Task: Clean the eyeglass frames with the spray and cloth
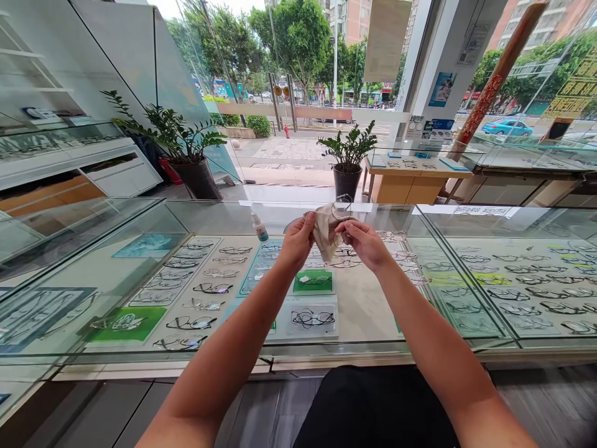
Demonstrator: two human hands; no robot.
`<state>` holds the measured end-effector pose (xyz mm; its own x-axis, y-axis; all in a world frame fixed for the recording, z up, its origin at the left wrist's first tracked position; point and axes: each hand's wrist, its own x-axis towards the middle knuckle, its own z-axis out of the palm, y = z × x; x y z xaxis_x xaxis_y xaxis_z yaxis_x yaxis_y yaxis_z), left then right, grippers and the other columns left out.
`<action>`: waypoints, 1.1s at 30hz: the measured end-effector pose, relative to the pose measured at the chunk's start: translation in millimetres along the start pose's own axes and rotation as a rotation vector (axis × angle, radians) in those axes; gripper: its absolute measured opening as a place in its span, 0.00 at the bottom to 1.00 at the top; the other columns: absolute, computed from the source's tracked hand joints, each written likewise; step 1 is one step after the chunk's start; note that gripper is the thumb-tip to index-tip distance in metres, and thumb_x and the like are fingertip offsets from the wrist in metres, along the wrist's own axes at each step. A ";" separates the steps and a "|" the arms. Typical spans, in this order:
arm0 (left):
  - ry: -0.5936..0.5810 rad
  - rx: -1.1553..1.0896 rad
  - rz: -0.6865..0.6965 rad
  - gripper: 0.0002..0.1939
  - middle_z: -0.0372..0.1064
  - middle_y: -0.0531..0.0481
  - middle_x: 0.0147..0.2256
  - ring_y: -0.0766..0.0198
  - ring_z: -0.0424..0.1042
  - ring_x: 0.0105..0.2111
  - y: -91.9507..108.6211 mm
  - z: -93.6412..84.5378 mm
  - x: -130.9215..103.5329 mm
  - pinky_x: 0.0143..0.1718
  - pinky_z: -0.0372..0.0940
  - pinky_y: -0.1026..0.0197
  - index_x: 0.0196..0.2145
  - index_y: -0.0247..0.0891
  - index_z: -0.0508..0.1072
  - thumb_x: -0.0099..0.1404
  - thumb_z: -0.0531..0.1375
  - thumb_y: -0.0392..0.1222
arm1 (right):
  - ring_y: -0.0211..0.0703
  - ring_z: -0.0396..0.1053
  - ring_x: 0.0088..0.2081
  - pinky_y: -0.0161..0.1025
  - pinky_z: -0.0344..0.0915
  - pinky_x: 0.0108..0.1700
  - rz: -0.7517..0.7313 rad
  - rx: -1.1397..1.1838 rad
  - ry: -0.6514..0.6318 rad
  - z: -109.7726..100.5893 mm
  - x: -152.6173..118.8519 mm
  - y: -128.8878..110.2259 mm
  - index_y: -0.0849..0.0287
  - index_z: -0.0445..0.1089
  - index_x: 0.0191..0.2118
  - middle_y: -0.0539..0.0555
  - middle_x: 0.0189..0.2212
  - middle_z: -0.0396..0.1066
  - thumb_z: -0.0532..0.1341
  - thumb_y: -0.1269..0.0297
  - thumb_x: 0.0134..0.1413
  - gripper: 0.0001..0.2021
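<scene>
Over the glass counter, my left hand [298, 241] is closed on a beige cleaning cloth [324, 234], thumb on top. The cloth is bunched and hangs down between my hands. A thin-framed pair of glasses [343, 206] is held up beside it, partly covered by the cloth. My right hand [366, 244] pinches the glasses from the right with its fingertips. Which part of the frame the fingers grip is hard to make out. A small white spray bottle [259, 226] with a teal base stands on the counter, left of my left hand.
Under the glass top of the display counter [364, 305] lie rows of eyeglasses [192, 322] and green display cards [313, 281]. Beyond it stand two potted plants [349, 165] [193, 171], a wooden cabinet [410, 185] and a glass door. More glass cases flank both sides.
</scene>
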<state>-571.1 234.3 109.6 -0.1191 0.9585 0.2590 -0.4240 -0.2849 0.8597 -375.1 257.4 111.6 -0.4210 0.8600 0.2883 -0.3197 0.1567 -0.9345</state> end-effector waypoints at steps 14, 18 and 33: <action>-0.325 0.332 -0.083 0.32 0.74 0.50 0.28 0.65 0.68 0.28 -1.1 3.6 -12.0 0.31 0.63 0.62 0.33 0.35 0.80 0.65 0.72 0.71 | 0.41 0.65 0.32 0.41 0.65 0.36 0.056 0.086 0.056 1.3 -1.2 -5.9 0.55 0.84 0.37 0.51 0.31 0.74 0.77 0.35 0.50 0.25; -0.400 0.305 -0.120 0.27 0.78 0.47 0.32 0.62 0.72 0.30 1.8 6.2 -14.8 0.35 0.68 0.61 0.36 0.35 0.83 0.64 0.75 0.66 | 0.39 0.64 0.29 0.39 0.64 0.32 0.087 0.108 0.046 4.7 -2.5 -6.9 0.55 0.83 0.36 0.50 0.28 0.74 0.78 0.35 0.47 0.27; -0.486 0.232 -0.155 0.28 0.77 0.46 0.33 0.61 0.72 0.33 -11.1 0.3 -14.3 0.38 0.67 0.60 0.36 0.34 0.81 0.71 0.70 0.66 | 0.40 0.69 0.33 0.38 0.67 0.34 0.088 0.179 0.006 5.7 -1.9 -0.4 0.54 0.86 0.41 0.53 0.36 0.79 0.79 0.35 0.50 0.26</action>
<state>-564.5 223.7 96.5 0.3798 0.8912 0.2481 -0.1884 -0.1880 0.9639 -379.0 253.0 112.7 -0.4492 0.8695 0.2055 -0.4280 -0.0075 -0.9037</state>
